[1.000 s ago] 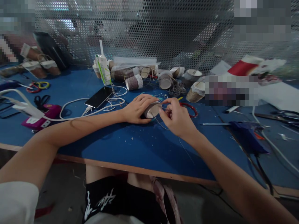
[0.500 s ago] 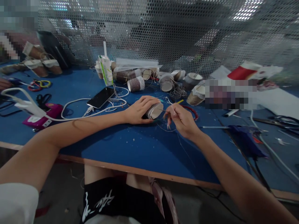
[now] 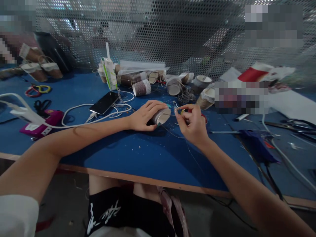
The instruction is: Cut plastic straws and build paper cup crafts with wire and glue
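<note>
My left hand (image 3: 145, 115) is closed around a small cord-wrapped paper cup (image 3: 163, 117), which lies on its side with a pale round end facing right. Just right of it, my right hand (image 3: 194, 123) has its thumb and forefinger pinched on a thin strand (image 3: 172, 115) that runs to the cup's end; whether it is thread, wire or a needle I cannot tell. A second thin line (image 3: 170, 132) hangs from the cup and trails over the blue table. Red-handled scissors (image 3: 203, 118) lie partly hidden behind my right hand.
Several wrapped cups (image 3: 141, 88) and a tangle of cord (image 3: 186, 96) lie at the back, before a perforated metal screen (image 3: 138, 33). A phone (image 3: 104, 102), a purple power strip (image 3: 41, 123) and white cables are at left. A blue glue gun (image 3: 259, 144) and dark scissors (image 3: 296, 127) lie at right.
My right hand has turned and its fingers have come up, now pinching the strand close to the cup's end. The left hand keeps its hold on the cup. The view has shifted slightly.
</note>
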The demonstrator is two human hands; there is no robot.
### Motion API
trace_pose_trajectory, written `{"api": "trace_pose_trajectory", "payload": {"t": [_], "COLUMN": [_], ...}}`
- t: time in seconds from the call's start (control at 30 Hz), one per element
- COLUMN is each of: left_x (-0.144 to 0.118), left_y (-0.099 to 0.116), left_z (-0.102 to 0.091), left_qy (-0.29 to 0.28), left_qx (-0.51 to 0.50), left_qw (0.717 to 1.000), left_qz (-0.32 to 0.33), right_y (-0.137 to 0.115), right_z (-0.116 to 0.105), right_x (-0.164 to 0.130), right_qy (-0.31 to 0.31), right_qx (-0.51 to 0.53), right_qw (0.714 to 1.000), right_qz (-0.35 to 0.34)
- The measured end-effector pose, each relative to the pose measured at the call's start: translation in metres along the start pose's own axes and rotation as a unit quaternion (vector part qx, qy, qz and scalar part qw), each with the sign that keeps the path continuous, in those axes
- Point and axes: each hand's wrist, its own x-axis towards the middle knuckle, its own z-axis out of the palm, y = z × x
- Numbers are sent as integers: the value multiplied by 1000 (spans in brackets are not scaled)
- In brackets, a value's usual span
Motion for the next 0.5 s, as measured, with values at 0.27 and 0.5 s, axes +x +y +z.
{"api": "trace_pose_trajectory", "payload": {"t": [0.27, 0.5], "left_x": [-2, 1], "left_y": [-1, 7], "left_z": [5, 12], "left_qy": [-15, -18], "left_qx": [-13, -18], "left_qw": [999, 992], "left_qz": [-33, -125], "right_y": [-20, -17], "right_z": [9, 17], "right_x": [3, 6], "right_qy": [-2, -10], "right_qx": [-2, 140], "right_qw": [999, 983], "right_qz": [43, 120]}}
